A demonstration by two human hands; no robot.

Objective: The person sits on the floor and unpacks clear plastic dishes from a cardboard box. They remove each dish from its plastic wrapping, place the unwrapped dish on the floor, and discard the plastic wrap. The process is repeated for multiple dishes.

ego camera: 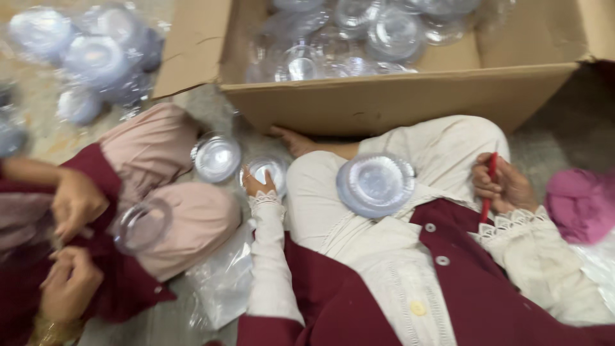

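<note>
Gripped in the closed right hand [506, 186] was a red pen [490, 186], resting on the knee, while a clear plastic lid [266, 172] on the floor was pinched by the left hand [258, 186], another stack of lids [376, 184] lying in the lap before the cardboard box [397, 96].

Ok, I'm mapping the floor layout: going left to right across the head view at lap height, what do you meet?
Co-worker's hand → clear round plastic lid → left hand → stack of clear plastic lids → right hand holding red pen → pink bundle.

Both hands are low over the lap: the left hand [258, 184] reaches forward, the right hand [503, 186] is curled closed.
</note>
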